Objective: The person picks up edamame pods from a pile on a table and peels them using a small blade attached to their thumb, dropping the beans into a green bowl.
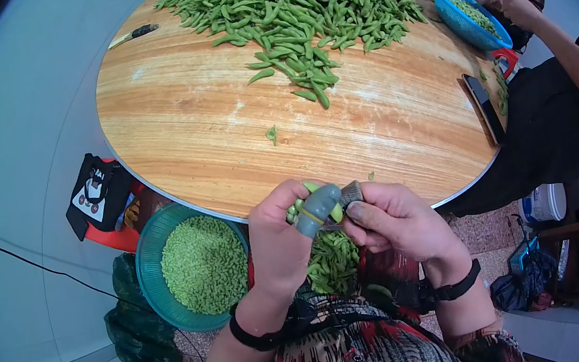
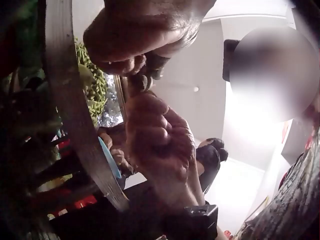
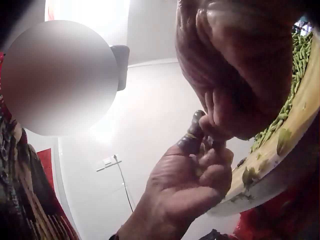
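Observation:
In the head view, my left hand (image 1: 279, 239) holds green bean pods (image 1: 311, 187) over the table's near edge. A grey rubber finger cover (image 1: 318, 210) with a yellow band sits on its thumb. My right hand (image 1: 404, 220) meets it from the right, its curled fingers pinching the end of a pod (image 1: 337, 213). It wears a darker, ridged finger cover (image 1: 353, 192). Both hands also meet in the left wrist view, where fingers hide the pod. The banded cover (image 3: 190, 143) shows again in the right wrist view. Below the hands lies a heap of green pods (image 1: 333, 260).
A large pile of bean pods (image 1: 308, 6) covers the far side of the round wooden table (image 1: 182, 114). Left of my lap stands a teal basket (image 1: 148, 277) of shelled beans. A phone (image 1: 484, 107) lies at the right edge. Another person works beside a blue basket (image 1: 456, 17).

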The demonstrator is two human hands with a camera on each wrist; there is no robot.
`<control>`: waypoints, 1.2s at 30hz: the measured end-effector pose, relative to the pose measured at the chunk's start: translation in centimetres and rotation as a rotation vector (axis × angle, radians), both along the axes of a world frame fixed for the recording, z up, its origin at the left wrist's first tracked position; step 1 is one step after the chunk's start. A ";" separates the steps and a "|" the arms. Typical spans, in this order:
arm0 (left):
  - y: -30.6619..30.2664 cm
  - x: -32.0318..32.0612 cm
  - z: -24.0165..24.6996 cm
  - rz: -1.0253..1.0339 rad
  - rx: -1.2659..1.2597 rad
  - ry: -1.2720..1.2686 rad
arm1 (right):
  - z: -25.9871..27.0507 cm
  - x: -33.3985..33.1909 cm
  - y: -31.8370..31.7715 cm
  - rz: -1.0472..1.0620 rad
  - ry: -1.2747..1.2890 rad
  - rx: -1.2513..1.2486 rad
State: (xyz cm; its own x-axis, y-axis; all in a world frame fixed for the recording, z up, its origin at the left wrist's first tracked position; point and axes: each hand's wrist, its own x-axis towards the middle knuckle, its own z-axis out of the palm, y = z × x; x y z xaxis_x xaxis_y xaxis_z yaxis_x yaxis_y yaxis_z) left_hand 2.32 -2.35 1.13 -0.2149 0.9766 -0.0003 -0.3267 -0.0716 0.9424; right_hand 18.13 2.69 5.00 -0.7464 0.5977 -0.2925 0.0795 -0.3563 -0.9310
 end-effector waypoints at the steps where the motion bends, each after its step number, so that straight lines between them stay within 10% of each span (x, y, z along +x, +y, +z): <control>1: 0.0 0.0 -0.1 -0.001 -0.001 0.000 | 0.0 0.0 -0.1 -0.001 0.000 -0.001; 7: 0.1 -1.3 -0.5 -0.355 0.102 -0.351 | 0.0 0.3 -0.6 -0.038 0.061 -0.320; 10: 0.0 -0.5 -0.5 -0.302 0.074 -0.284 | -0.5 0.0 -0.6 -0.069 0.030 -0.154; 12: 0.2 0.3 -0.7 -0.012 0.124 0.410 | -1.7 -0.5 -0.6 -0.202 -0.118 0.487; 16: 0.6 0.9 -1.2 0.119 0.124 0.346 | -1.4 -1.5 -0.4 -0.305 -0.281 0.709; 22: 0.7 0.8 -1.5 0.273 0.199 0.615 | -1.4 -1.9 0.0 -0.337 0.041 -0.102; 31: -0.1 -0.6 0.5 0.042 0.159 0.793 | -0.8 -2.1 1.6 -0.522 -0.223 0.959; 36: -0.6 -1.6 1.6 -0.149 0.132 0.764 | 0.6 -1.9 0.6 -0.291 -0.278 0.897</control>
State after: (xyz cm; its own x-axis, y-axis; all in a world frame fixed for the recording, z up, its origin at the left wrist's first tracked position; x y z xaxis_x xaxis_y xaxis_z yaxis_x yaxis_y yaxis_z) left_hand 0.69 -2.99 2.68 0.0241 0.9769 0.2124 0.3930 -0.2046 0.8965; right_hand 16.23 3.31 5.64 -0.5086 0.8332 0.2169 0.3576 0.4336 -0.8271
